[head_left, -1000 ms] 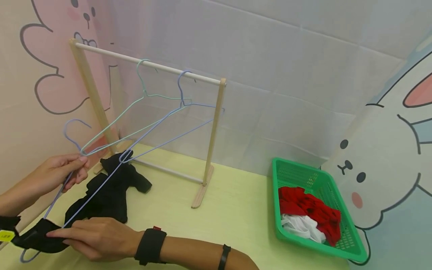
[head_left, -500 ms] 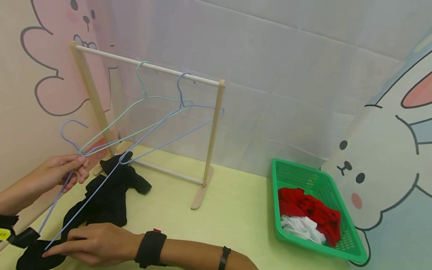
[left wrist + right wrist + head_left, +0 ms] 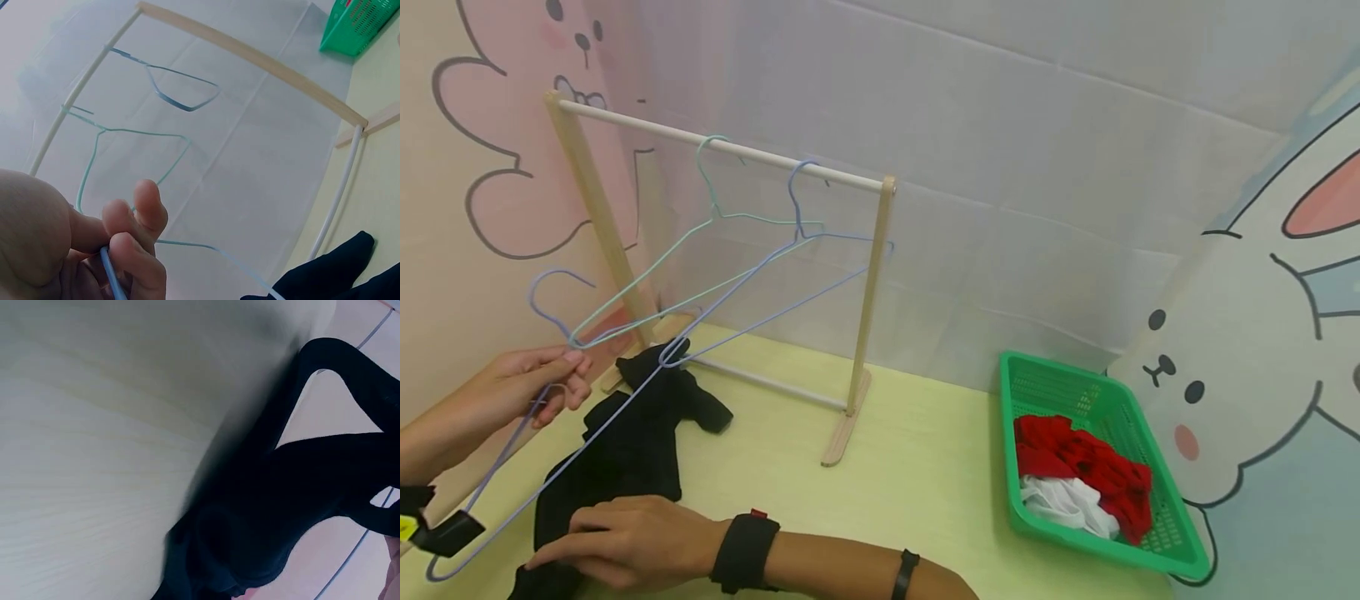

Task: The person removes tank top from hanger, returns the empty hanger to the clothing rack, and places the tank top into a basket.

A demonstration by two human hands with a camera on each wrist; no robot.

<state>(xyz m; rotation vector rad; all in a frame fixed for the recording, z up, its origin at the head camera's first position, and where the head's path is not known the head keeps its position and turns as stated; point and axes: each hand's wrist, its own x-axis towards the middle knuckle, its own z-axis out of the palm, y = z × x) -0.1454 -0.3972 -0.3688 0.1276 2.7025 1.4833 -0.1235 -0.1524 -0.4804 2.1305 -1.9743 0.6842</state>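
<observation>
My left hand (image 3: pixel 542 383) pinches a lavender wire hanger (image 3: pixel 602 429) below its hook, in the head view at left. That hanger slants down, its bare lower corner near the bottom left edge. A small black garment with sleeves (image 3: pixel 632 450) lies under and behind it, partly raised at the front. At the garment's near end, my right hand (image 3: pixel 625 542) pinches the cloth between thumb and index finger. The right wrist view shows the black cloth (image 3: pixel 300 487) lifted off the table in folds, with only a bit of hand at the right edge.
A wooden rack with a white rod (image 3: pixel 662 129) carries a mint hanger (image 3: pixel 715 196) and a second lavender hanger (image 3: pixel 797 217). At right stands a green basket (image 3: pixel 1172 500) with red cloth (image 3: pixel 1086 467) and white cloth (image 3: pixel 1067 504) inside.
The black cloth has moved down off the held hanger's lower part, leaving that corner bare. My right hand has lowered slightly with the cloth; my left hand stays nearly in place.
</observation>
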